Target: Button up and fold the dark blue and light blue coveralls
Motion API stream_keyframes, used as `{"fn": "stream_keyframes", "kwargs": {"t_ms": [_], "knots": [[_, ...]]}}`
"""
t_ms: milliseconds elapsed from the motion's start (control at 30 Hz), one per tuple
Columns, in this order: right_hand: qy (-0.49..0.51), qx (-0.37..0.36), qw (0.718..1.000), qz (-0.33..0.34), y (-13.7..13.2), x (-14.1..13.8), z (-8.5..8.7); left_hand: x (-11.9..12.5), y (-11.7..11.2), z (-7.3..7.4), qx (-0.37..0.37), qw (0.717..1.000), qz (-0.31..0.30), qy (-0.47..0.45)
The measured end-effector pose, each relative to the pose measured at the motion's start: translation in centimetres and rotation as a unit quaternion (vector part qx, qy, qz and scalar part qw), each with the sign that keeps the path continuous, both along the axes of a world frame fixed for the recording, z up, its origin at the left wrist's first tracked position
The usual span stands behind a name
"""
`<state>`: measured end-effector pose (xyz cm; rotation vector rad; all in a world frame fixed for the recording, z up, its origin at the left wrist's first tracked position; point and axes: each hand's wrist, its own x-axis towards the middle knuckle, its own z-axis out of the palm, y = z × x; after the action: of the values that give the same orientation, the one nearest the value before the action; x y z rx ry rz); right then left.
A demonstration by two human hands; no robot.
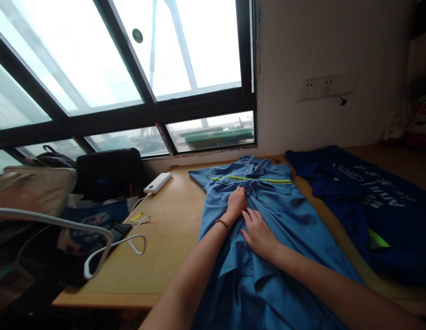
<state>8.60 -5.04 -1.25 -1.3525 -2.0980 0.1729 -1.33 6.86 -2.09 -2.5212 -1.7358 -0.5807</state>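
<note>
A blue work shirt (298,229) with a yellow-green stripe lies front up on the table, its collar toward the wall and its lower part reaching down toward me. My left hand (237,201), with a beaded bracelet at the wrist, is closed on the front placket of the shirt near the chest. Just below it, my right hand (260,233) also grips the front edge, thumb and fingers bent over the fabric. Cloth bunches in folds around both hands. The fingertips are partly hidden, so any button between them cannot be made out.
A dark blue printed garment (357,197) lies to the right on the wooden table (178,220). At left are a white power bank (158,183) with a cable, a beige bag (37,188) and a black chair back (109,169). Windows and a wall socket (319,87) are behind.
</note>
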Motion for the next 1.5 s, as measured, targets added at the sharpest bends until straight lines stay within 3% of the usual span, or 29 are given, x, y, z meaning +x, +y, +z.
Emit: {"fn": "stream_keyframes", "kwargs": {"t_ms": [133, 233, 367, 500, 600, 767, 833, 933, 1033, 1133, 1300, 1500], "knots": [[-0.041, -0.022, 0.999, -0.014, -1.6, 0.4, -1.4, 0.2, 1.8, 0.3, 0.025, 0.999, -0.028, 0.013], [-0.012, -0.034, 0.998, -0.046, -0.9, 1.3, -1.6, 0.7, 3.1, 0.6, 0.032, 0.998, -0.036, 0.033], [0.075, -0.074, 0.986, -0.132, 2.0, 2.8, -1.6, 1.5, 3.8, 0.7, 0.043, 0.998, -0.030, 0.029], [0.224, -0.173, 0.954, -0.103, 4.2, 4.6, -1.2, 1.2, 2.3, 1.0, 0.068, 0.994, -0.039, -0.070], [0.370, -0.273, 0.888, -0.024, 4.3, 5.1, -0.6, 0.3, 0.2, 1.9, 0.081, 0.983, -0.055, -0.156], [0.574, -0.404, 0.709, 0.070, 3.5, 5.2, 0.8, -0.7, -4.1, 3.2, -0.015, 0.955, -0.067, -0.289], [0.601, -0.409, 0.681, 0.092, 3.3, 5.4, 1.5, -0.8, -5.8, 2.9, -0.082, 0.943, -0.065, -0.316], [0.599, -0.394, 0.686, 0.119, 3.2, 5.9, 2.4, -1.2, -7.8, 2.0, -0.132, 0.948, -0.093, -0.276], [0.587, -0.389, 0.699, 0.124, 3.2, 6.5, 3.1, -1.8, -8.6, 1.7, -0.103, 0.968, -0.102, -0.204], [0.589, -0.390, 0.700, 0.100, 3.3, 7.0, 3.2, -2.4, -8.7, 2.1, -0.121, 0.975, -0.120, -0.143], [0.596, -0.400, 0.695, 0.044, 3.3, 7.2, 2.7, -2.9, -8.6, 2.4, -0.183, 0.962, -0.168, -0.113], [0.554, -0.441, 0.686, 0.164, 3.1, 6.7, 2.8, -3.4, -8.6, 2.6, -0.213, 0.960, -0.147, -0.105]]}}
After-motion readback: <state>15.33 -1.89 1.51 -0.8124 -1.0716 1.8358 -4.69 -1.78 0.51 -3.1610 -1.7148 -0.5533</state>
